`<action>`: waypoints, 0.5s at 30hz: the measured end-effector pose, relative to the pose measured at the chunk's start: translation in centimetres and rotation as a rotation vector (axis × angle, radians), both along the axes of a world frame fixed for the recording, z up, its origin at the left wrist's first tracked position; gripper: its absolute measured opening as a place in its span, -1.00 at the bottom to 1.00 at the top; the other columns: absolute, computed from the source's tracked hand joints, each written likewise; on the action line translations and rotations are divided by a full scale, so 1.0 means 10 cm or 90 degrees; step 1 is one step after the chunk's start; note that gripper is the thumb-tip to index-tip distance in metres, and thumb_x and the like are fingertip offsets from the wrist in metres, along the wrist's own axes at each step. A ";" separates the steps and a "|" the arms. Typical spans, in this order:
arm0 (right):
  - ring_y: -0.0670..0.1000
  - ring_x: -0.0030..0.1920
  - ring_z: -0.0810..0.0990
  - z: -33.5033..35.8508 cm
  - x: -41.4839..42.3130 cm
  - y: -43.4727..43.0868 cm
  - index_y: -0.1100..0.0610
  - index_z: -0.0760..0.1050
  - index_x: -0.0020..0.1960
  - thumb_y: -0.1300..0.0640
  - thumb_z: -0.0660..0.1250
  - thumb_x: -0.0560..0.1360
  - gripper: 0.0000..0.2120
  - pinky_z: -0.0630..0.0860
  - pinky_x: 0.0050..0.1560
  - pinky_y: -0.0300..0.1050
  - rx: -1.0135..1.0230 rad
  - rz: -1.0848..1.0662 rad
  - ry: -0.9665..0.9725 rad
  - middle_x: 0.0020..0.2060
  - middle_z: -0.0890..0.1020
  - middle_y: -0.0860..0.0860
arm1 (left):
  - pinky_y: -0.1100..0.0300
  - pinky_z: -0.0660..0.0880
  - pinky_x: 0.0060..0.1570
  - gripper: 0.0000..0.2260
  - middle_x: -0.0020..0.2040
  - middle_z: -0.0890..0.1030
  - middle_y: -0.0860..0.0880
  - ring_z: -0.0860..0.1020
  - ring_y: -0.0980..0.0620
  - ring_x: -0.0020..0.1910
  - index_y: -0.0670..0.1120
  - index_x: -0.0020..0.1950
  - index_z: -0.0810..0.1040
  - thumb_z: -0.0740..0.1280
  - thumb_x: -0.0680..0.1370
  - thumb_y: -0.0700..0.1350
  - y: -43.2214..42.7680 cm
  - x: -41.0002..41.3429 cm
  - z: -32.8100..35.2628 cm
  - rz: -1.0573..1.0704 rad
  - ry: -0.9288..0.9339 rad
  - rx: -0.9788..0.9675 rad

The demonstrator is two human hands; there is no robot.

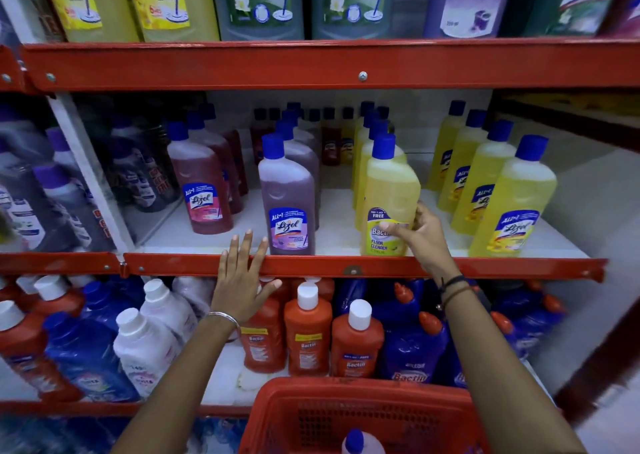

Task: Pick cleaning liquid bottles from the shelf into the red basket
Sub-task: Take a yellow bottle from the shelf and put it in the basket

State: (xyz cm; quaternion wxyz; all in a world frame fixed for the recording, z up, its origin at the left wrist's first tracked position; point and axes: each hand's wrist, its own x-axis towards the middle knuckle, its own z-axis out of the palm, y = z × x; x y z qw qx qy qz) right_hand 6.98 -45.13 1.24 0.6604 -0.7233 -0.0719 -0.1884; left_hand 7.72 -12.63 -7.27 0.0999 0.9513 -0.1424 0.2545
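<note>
A yellow floor cleaner bottle (389,190) with a blue cap stands at the front of the middle shelf (346,266). My right hand (415,233) grips its lower label from the right. My left hand (242,280) lies flat with fingers spread against the shelf's red front rail, beside a purple Lizol bottle (289,194). The red basket (363,415) sits at the bottom centre, below my arms. A bottle with a blue cap (360,443) shows inside it.
More yellow bottles (512,204) stand in a row at the right, pink ones (202,183) at the left. Large bottles fill the top shelf. Orange Bactin bottles (308,332), blue and white ones crowd the lower shelf behind the basket.
</note>
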 end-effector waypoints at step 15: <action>0.15 -0.10 0.55 0.35 -0.76 0.72 0.16 0.34 0.01 0.03 0.60 0.19 -0.43 0.54 -0.21 0.10 -0.203 -0.538 -0.340 -0.09 0.57 0.14 | -0.18 -0.05 0.30 -0.29 0.49 0.14 -0.20 -0.01 -0.22 0.45 -0.01 0.48 0.05 -0.12 0.47 0.40 0.01 -0.02 0.02 -0.010 0.014 -0.004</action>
